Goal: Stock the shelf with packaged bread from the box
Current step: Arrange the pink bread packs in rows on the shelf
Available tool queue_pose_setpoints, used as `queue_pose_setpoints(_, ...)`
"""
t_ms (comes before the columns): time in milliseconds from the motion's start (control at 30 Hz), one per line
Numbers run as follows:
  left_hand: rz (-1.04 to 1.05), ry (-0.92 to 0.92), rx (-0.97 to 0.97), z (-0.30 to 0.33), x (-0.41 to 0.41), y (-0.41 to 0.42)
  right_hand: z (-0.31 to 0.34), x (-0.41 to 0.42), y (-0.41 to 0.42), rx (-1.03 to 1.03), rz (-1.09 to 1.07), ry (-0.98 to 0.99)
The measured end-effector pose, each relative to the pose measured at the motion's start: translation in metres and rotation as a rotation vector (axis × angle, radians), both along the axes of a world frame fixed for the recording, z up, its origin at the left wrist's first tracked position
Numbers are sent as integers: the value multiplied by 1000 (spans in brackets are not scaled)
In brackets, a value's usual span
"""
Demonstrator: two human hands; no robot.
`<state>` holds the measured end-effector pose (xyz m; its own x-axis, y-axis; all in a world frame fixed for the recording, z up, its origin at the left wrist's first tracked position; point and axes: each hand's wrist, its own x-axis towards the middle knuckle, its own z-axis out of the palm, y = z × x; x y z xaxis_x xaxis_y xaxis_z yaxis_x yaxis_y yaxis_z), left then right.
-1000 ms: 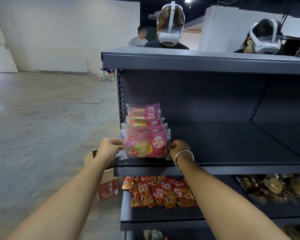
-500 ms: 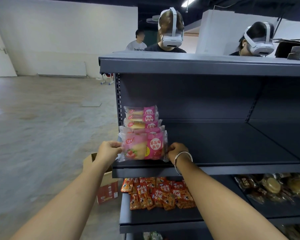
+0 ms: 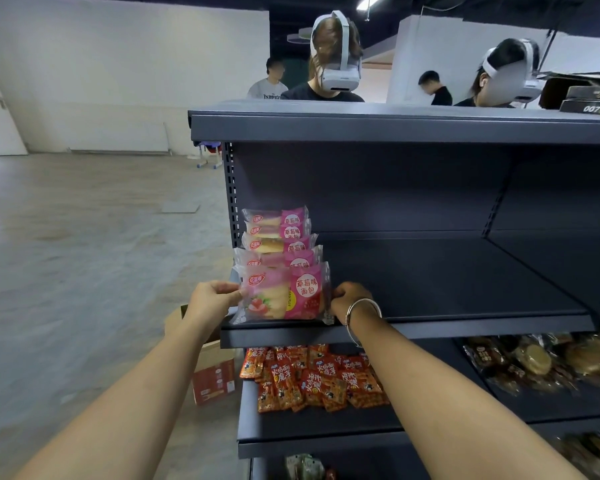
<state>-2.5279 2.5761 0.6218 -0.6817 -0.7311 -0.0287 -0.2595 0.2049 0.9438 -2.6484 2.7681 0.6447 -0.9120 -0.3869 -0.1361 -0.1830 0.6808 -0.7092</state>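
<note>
While the front bread packet point(image 3: 284, 293) is standing upright at the left end of the dark shelf point(image 3: 447, 289), the left hand point(image 3: 211, 298) is pinching its left edge with curled fingers and the right hand point(image 3: 349, 297) is gripping its right edge; four matching packets point(image 3: 278, 237) are lining up behind it.

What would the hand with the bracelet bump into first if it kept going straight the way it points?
Probably the front bread packet: the right hand already grips its edge and points leftward into it.

Pink-and-clear bread packs point(image 3: 280, 292); dark grey shelf point(image 3: 430, 329); red-orange snack packets point(image 3: 312, 379); silver bangle point(image 3: 362, 306).
</note>
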Motion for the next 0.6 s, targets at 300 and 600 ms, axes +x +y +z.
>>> queue_pose_setpoints(300, 33, -36, -13, -3, 7, -1, -1, 2, 4, 11, -10, -15)
queue_pose_setpoints(600, 93, -3, -22, 0, 16, 9, 5, 6, 23, 41, -32, 13)
